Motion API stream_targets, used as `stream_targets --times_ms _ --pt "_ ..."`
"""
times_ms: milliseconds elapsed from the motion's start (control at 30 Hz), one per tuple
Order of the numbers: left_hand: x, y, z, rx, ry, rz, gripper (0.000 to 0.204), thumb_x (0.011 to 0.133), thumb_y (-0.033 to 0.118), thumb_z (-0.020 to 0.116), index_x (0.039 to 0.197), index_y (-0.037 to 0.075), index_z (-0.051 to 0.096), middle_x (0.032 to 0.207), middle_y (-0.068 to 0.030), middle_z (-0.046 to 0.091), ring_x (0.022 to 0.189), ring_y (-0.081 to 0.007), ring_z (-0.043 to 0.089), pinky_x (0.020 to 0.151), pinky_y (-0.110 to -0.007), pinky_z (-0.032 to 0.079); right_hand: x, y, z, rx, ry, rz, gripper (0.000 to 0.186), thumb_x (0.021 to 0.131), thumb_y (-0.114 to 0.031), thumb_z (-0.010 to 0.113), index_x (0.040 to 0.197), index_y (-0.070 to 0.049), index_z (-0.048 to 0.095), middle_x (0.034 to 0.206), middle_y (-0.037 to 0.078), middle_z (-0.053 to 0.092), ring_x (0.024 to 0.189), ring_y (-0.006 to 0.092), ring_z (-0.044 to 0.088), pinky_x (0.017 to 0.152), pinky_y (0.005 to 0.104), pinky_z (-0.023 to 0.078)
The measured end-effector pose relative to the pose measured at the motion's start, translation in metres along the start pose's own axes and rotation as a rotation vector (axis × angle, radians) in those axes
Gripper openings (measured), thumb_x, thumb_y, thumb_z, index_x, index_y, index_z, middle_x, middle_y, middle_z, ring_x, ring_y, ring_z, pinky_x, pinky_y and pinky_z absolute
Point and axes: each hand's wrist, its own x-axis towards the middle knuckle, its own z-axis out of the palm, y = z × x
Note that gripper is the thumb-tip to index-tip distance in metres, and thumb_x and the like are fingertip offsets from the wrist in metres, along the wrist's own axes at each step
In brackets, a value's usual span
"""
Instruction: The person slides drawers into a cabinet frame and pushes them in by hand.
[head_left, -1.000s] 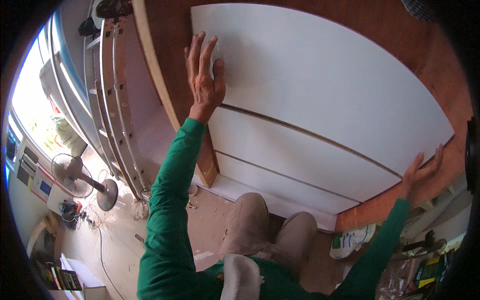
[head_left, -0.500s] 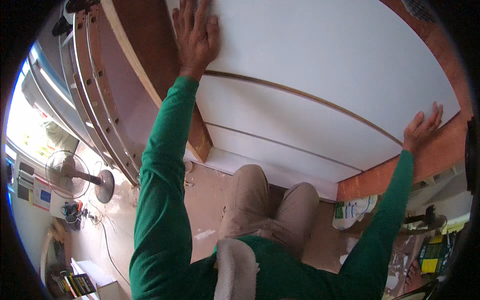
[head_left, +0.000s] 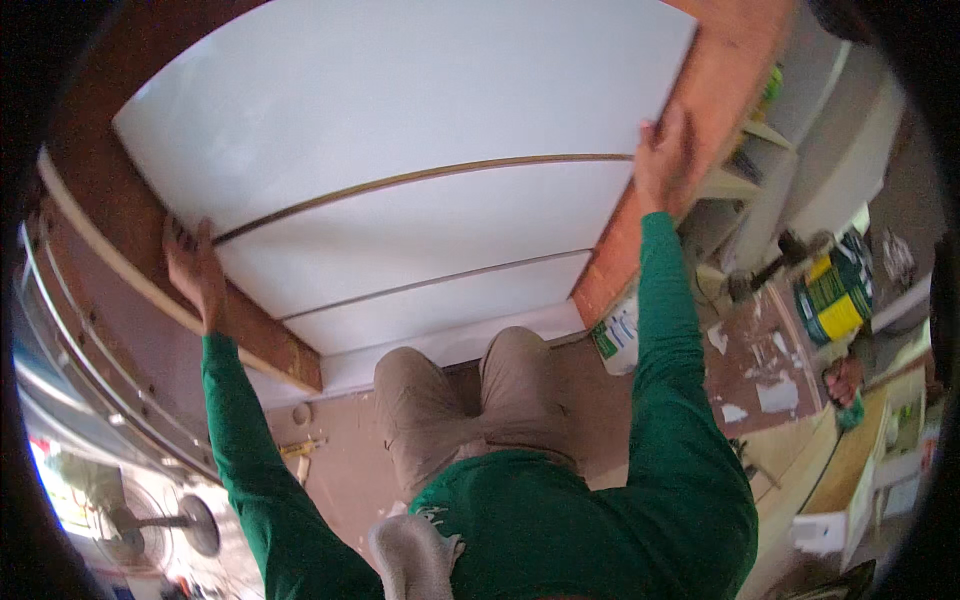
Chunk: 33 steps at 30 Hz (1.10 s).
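A large white panel [head_left: 420, 90] lies inside a reddish-brown wooden frame, with two further white sections below it parted by dark lines. At the panel's lower left corner is my left hand [head_left: 197, 268], fingers apart, between the panel edge and the left side board [head_left: 265, 340]. My right hand [head_left: 664, 160] rests at the lower right corner, its thumb towards the white face and its other fingers along the orange-brown side board [head_left: 705, 75]. Both hands are open. Whether the fingertips hook over the panel's edge cannot be made out.
My knees are close to the frame's lower edge. A white and green bag [head_left: 617, 338] lies on the floor beside the frame. To the right stand a dark green and yellow container [head_left: 835, 300] and another person's partly visible limb [head_left: 843, 382]. A fan [head_left: 200, 525] is at lower left.
My view has swung round, so the frame sits further left. My left hand has come down from the panel's face to its lower left corner; my right hand stays near the lower right corner.
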Motion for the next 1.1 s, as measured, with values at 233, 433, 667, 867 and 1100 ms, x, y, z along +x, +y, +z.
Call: stream_targets --times_ms 233,433,667,867,1100 --pt "-0.008 -0.023 -0.004 0.009 -0.071 -0.131 0.053 0.100 0.021 0.078 0.144 -0.004 0.064 0.136 -0.0214 0.073 0.123 -0.0271 0.069 0.104 -0.040 0.054 -0.051 0.020 -0.019 0.362 -0.192 0.234 0.047 0.103 0.003 0.055 0.150 -0.005 0.057 0.125 0.019 0.076 0.116 0.0335 0.073 0.100 0.0415 0.056" --pt "-0.016 -0.013 -0.002 0.213 -0.059 -0.123 0.056 0.101 0.026 0.075 0.146 -0.005 0.062 0.137 -0.0248 0.071 0.123 -0.0342 0.071 0.105 -0.043 0.054 -0.067 0.011 -0.025 0.205 -0.151 0.233 0.035 0.100 -0.002 0.064 0.135 -0.003 0.064 0.125 0.020 0.074 0.119 0.0378 0.070 0.103 0.0478 0.054" --pt "-0.041 -0.015 0.007 0.035 -0.085 -0.105 0.064 0.104 0.023 0.072 0.156 -0.006 0.050 0.144 -0.0266 0.065 0.126 -0.0379 0.067 0.110 -0.045 0.051 -0.101 -0.004 -0.019 0.036 -0.230 -0.237 0.038 0.103 -0.023 0.069 0.137 -0.007 0.067 0.133 0.017 0.070 0.132 0.0361 0.060 0.112 0.0514 0.048" --pt "-0.058 0.034 0.015 0.268 0.122 0.079 0.046 0.106 0.013 0.067 0.150 0.005 0.059 0.145 -0.0226 0.060 0.138 -0.0388 0.056 0.114 -0.051 0.047 -0.099 -0.005 -0.028 -0.123 -0.320 -0.296 0.037 0.102 -0.024 0.068 0.134 -0.007 0.069 0.139 0.015 0.068 0.136 0.0371 0.056 0.119 0.0548 0.041" --pt "-0.009 0.144 0.030 0.082 0.035 0.455 0.036 0.105 0.007 0.067 0.141 0.005 0.067 0.142 -0.0149 0.068 0.133 -0.0344 0.063 0.113 -0.047 0.049 -0.040 -0.019 -0.034 0.117 -0.288 -0.158 0.038 0.101 -0.019 0.068 0.138 -0.010 0.068 0.135 0.013 0.070 0.128 0.0349 0.063 0.116 0.0522 0.045"
